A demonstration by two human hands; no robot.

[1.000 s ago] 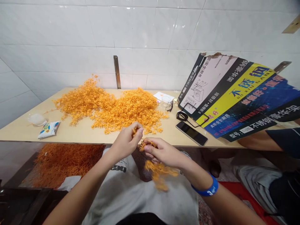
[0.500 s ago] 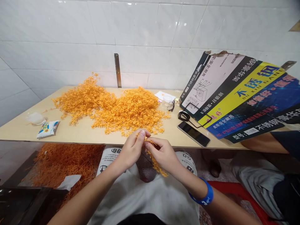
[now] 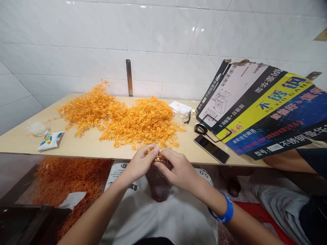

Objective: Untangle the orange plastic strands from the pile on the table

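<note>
So the left hand [image 3: 143, 161] had thumb and fingertips together on some thin, curly orange strands [image 3: 160, 157] right at the near edge of the tabletop [image 3: 81, 148], and the right hand [image 3: 180, 168] was curled in close on the other side of them. Strands reached into the gap by the right thumb, but its fingers hid too much, so I couldn't tell if that side was really pinching. Calling the hands the middle of the clock, the big tangled orange pile [image 3: 143, 119] sat at 12, with a looser orange clump [image 3: 89, 105] running into it at 10. Down at 8, below table level, was a darker, redder heap [image 3: 74, 180]. A phone [image 3: 211, 149] lay at 3, eyeglasses [image 3: 187, 118] at 1, the printed cardboard [image 3: 258, 109] at 2, and a small packet [image 3: 50, 141] out at 9. My guess on handling: the stuff looked super light, springy and thin enough to snap or kink if yanked, and way more likely to snag on its neighbours than slip. I'd have gone for a fingertip pinch near a bare end, not a squeeze on the curly bits.
</note>
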